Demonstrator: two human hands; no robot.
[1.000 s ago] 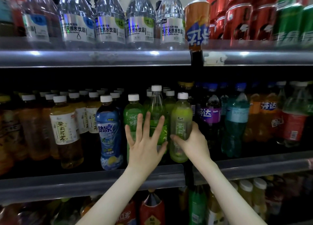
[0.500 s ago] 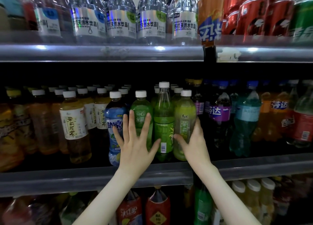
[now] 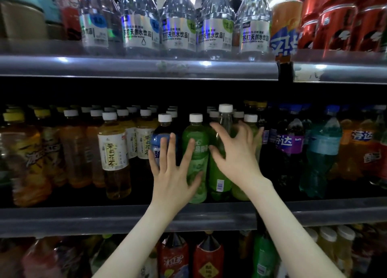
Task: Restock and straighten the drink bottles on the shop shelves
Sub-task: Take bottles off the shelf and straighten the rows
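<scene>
On the middle shelf (image 3: pixel 83 217) four white-capped bottles stand side by side at the front: a blue one (image 3: pixel 161 138), a light-green one (image 3: pixel 195 143), a taller green one (image 3: pixel 219 179) and a yellow-green one (image 3: pixel 238 191). My left hand (image 3: pixel 173 173) lies flat with spread fingers against the blue and light-green bottles. My right hand (image 3: pixel 238 152) is spread over the tall green bottle and the yellow-green one, thumb on the tall bottle's left side, fingers loosely bent. It hides most of the yellow-green bottle.
Yellow tea bottles (image 3: pixel 114 152) fill the shelf to the left. A purple soda bottle (image 3: pixel 290 143) and a teal one (image 3: pixel 320 152) stand to the right. Water bottles (image 3: pixel 178 32) and red cans (image 3: pixel 335 22) line the top shelf. Large bottles (image 3: pixel 207 259) stand below.
My right hand has let go of the yellow-green bottle and moved up and left across the tall green one. My left hand has slid left onto the blue and light-green bottles.
</scene>
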